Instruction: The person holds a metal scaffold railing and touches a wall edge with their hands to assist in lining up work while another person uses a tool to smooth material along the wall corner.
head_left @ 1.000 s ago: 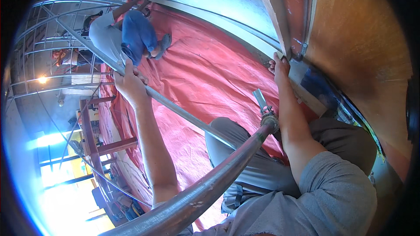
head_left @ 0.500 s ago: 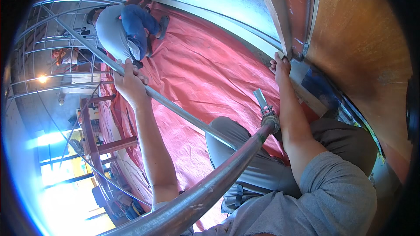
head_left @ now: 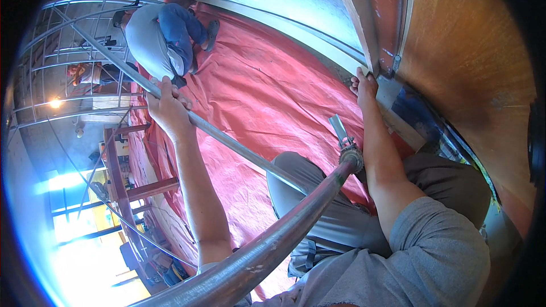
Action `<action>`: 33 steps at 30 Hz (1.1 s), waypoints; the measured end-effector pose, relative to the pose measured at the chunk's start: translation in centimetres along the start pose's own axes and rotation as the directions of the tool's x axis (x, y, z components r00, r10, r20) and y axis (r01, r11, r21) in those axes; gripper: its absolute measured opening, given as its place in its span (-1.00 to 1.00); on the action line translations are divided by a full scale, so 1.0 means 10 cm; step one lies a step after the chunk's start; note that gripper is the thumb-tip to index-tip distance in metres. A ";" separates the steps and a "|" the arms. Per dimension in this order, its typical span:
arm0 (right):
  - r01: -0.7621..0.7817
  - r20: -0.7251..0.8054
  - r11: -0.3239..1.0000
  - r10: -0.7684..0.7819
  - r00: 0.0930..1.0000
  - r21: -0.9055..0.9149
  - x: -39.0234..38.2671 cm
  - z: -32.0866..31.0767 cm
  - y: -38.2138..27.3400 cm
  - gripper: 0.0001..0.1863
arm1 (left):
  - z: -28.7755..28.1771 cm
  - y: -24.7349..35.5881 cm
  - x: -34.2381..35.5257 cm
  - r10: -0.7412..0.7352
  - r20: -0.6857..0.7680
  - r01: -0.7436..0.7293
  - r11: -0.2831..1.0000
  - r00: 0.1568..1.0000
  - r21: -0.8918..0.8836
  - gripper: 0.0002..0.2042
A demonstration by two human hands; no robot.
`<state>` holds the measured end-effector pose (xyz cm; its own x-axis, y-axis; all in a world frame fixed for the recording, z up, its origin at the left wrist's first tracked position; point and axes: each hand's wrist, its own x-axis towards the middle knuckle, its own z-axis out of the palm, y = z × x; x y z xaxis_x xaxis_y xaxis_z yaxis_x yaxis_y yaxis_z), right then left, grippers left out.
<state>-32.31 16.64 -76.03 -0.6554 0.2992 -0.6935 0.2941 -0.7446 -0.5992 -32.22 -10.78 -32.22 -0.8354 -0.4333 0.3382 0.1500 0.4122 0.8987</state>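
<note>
My left hand [head_left: 170, 112] is wrapped round a sloping grey metal pipe [head_left: 239, 146], part of a tubular frame. Past my chest and knee runs a thicker worn metal pipe [head_left: 267, 233], with a clamp and a short flat metal piece [head_left: 339, 129] at its end. My right arm reaches out beyond it. At the foot of the wall, my right hand [head_left: 365, 86] is closed, fingers curled, against the near end of a long white strip [head_left: 296, 28] by the door frame's corner. What its fingers hold, if anything, is hidden.
A crumpled red sheet [head_left: 256, 85] covers the floor. A co-worker [head_left: 151, 40] crouches at the wall's far end. Tubular scaffolding [head_left: 74, 51] stands left, with a further person [head_left: 85, 74] beyond it. A brown wooden panel [head_left: 472, 51] rises at right; a dark red frame [head_left: 119, 176] stands lower left.
The co-worker at the far end has shifted slightly, head and legs moving a little. My hands and the pipes stay where they were.
</note>
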 end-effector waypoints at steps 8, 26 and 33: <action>-0.009 -0.006 1.000 0.009 1.000 -0.007 0.01 0.02 0.03 -0.74 | -0.04 -0.02 0.02 0.002 0.004 -0.002 1.000 1.000 0.002 -0.69; -0.007 -0.003 1.000 0.007 1.000 -0.003 -0.02 0.01 -0.01 -0.74 | -0.03 -0.02 0.02 0.001 0.020 -0.001 1.000 1.000 0.009 -0.65; 0.044 0.015 0.999 -0.044 0.999 -0.019 -0.01 -0.04 0.00 -0.71 | -0.03 -0.05 0.05 -0.014 0.025 0.014 1.000 1.000 -0.012 -0.67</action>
<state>-31.98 16.87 -76.13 -0.6782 0.3225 -0.6604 0.2778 -0.7194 -0.6366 -32.54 -11.49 -32.45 -0.8506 -0.4184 0.3185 0.1446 0.3963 0.9067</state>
